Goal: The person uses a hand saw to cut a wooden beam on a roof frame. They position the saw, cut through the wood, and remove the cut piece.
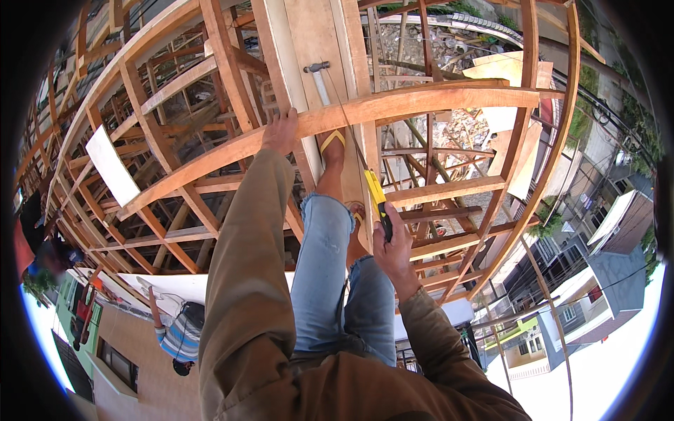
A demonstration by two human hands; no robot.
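A long wooden beam point(414, 102) lies across in front of me. My left hand point(281, 131) is closed over it left of the middle, fingers on its far edge. In my right hand point(394, 249) is a handsaw point(374, 188) with a yellow and black handle. Its thin blade points away from me and crosses the beam to the right of my left hand; whether the teeth touch the wood, I cannot tell. Beyond the beam, a hammer point(321, 81) with a dark head and pale handle lies on a wide plank point(307, 28).
My sandalled feet point(332, 151) stand on the plank. Open timber framing point(161, 151) spreads on both sides, with rubble point(463, 130) visible below on the right. Plywood sheets point(516, 140) lie at right. A person in a striped shirt point(181, 335) is at lower left.
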